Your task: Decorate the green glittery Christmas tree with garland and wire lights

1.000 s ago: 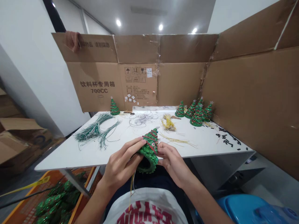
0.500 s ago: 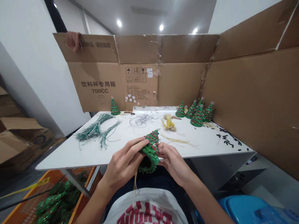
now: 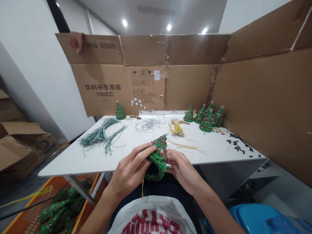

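Observation:
Both my hands hold a small cone-shaped Christmas tree (image 3: 158, 157) of green glitter, wound with red cord, above the table's front edge. Its hollow base faces down toward me. My left hand (image 3: 129, 172) wraps its fingers around the tree's left side. My right hand (image 3: 181, 169) pinches the right side with its fingertips. Thin yellow wires (image 3: 142, 191) hang from the tree's underside in front of my shirt. My fingers hide part of the tree's surface.
The white table (image 3: 63, 165) holds green (image 3: 99, 138), silver (image 3: 148, 124) and yellow (image 3: 176, 128) wire bundles, several small trees (image 3: 207, 119) and black bits (image 3: 240, 146). Cardboard panels (image 3: 263, 94) stand behind. Another person's hand (image 3: 76, 42) grips the top left panel. Below left sits an orange crate (image 3: 63, 204) of green trees.
The tree has turned slightly in my hands, and its yellow wires now hang a little further right. My fingers have shifted slightly on its sides.

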{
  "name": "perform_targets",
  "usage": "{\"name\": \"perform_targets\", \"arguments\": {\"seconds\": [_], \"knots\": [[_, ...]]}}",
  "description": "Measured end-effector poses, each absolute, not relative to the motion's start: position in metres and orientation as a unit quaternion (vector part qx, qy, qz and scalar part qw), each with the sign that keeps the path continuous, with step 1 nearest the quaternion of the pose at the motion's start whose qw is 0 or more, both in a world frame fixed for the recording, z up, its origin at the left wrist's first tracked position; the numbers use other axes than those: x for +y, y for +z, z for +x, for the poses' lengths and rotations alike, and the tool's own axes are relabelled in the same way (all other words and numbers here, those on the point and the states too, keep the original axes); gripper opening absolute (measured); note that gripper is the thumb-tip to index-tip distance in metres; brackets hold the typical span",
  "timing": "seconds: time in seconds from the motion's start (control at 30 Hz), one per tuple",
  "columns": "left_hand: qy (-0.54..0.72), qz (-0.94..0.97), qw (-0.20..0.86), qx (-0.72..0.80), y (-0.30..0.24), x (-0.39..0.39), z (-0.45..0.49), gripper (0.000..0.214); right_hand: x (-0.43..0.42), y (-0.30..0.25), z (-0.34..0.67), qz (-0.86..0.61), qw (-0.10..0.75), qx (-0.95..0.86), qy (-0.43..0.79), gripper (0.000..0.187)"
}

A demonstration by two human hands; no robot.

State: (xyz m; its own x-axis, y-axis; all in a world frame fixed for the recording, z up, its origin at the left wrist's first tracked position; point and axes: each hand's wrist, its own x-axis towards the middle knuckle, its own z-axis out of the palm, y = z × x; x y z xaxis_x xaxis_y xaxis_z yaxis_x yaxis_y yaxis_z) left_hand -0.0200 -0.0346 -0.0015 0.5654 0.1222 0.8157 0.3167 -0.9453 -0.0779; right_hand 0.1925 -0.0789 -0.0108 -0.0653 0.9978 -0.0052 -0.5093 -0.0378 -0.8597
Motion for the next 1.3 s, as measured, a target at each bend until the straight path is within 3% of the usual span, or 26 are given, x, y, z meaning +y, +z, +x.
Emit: {"name": "perform_targets", "arguments": {"seconds": [0.3, 0.73, 1.0, 1.3], "knots": [[-0.433, -0.867, 0.208, -0.136, 0.003, -0.033, -0.016, 0.022, -0.079, -0.012, 0.191, -0.324, 0.592, -0.344, 0.653, 0.033], [-0.448, -0.855, 0.228, -0.127, 0.006, -0.037, -0.016, 0.02, -0.085, -0.008, 0.186, -0.298, 0.603, -0.341, 0.656, 0.036], [-0.459, -0.862, 0.183, -0.115, -0.002, -0.036, -0.017, 0.021, -0.088, -0.009, 0.185, -0.308, 0.603, -0.342, 0.652, 0.039], [-0.458, -0.856, 0.2, -0.131, -0.001, -0.035, -0.019, 0.023, -0.089, -0.008, 0.186, -0.287, 0.61, -0.34, 0.656, 0.031]]}}
